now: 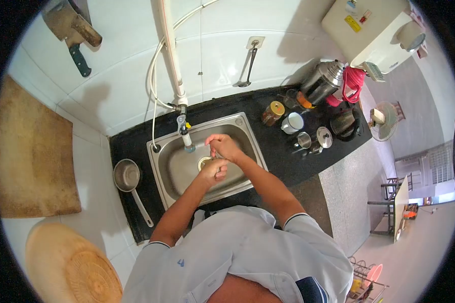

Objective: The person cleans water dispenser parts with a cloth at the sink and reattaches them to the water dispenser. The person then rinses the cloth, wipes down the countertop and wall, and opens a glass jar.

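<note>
My two hands are close together over the stainless steel sink. My left hand is closed into a fist, knuckles up; whatever may be inside it is hidden. Just above and touching or nearly touching it, my right hand has its fingers curled toward the left. Something small may be between the hands, but I cannot make it out. The faucet, with a clear bluish tip and a yellow part, hangs just left of my right hand. Below my hands, the sink drain is partly covered.
A steel ladle-like pan lies left of the sink. On the black counter to the right stand a white enamel mug, a lidded jar and a steel flask. Cleavers hang on the wall above a leaning cutting board.
</note>
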`<action>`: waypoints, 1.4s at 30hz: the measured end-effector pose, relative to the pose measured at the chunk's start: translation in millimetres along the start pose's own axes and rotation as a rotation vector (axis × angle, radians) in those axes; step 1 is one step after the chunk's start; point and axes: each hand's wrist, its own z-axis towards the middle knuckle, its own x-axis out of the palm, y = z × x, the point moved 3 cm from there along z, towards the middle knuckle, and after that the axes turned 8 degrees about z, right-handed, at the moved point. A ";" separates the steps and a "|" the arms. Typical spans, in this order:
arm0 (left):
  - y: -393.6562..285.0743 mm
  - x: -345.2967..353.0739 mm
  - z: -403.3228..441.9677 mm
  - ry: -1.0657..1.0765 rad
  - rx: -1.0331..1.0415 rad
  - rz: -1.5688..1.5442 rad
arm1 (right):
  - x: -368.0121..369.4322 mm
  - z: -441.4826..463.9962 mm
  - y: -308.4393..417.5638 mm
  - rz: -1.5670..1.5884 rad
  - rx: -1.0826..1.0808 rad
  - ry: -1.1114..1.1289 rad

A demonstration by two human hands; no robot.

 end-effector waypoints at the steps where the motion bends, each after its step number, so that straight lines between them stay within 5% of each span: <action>1: 2.0 -4.1 0.8 -0.078 0.020 0.112 | 0.0 1.1 -5.9 -0.028 -0.026 -0.017; 8: 18.9 -37.1 22.9 -0.542 0.040 0.596 | 0.0 -3.1 -34.2 -0.169 -0.107 -0.210; 10: 15.4 -39.7 24.9 -0.789 0.364 1.116 | -6.6 1.4 -51.1 -0.156 -0.164 -0.316; 14: -2.0 -16.9 6.1 -0.887 0.326 1.273 | -14.8 3.5 -72.3 -0.059 -0.180 -0.517; 16: -1.7 -29.4 7.3 -1.027 0.484 1.377 | -17.8 -4.9 -79.5 0.148 -0.117 -0.726; 19: -13.5 -25.5 -3.8 -0.992 0.527 1.714 | 3.1 -47.7 -42.9 0.318 0.105 -0.484; 23: -21.0 -5.5 -20.3 -0.780 0.382 1.516 | -29.2 -52.2 -72.2 0.395 0.128 -0.331; 25: -6.8 -17.0 -16.9 -0.450 0.364 0.848 | -31.4 -63.8 -68.2 0.591 -0.003 -0.279; 26: -1.5 -20.4 -16.4 -0.455 0.365 0.848 | -31.9 -65.7 -67.5 0.592 -0.001 -0.274; 28: 9.7 -8.3 -19.3 -0.140 0.245 0.030 | -30.7 -68.4 -62.1 0.852 -0.103 -0.146; 35: 4.9 10.3 -28.4 -0.477 0.548 0.223 | -18.9 -89.8 -33.7 0.770 0.010 -0.024; 37: 1.1 15.8 -40.6 -0.873 0.540 0.803 | -19.4 -97.7 -38.1 0.576 0.109 0.001; 39: 10.1 28.9 -39.0 -0.796 0.710 0.677 | -17.5 -105.5 -44.8 0.440 0.161 -0.005; 41: 13.5 42.5 -49.5 -0.828 0.644 0.839 | -20.8 -113.6 -54.9 0.483 0.186 0.034; 42: 22.3 49.8 -48.8 -0.675 0.586 0.547 | -30.4 -114.0 -65.2 0.565 0.179 -0.014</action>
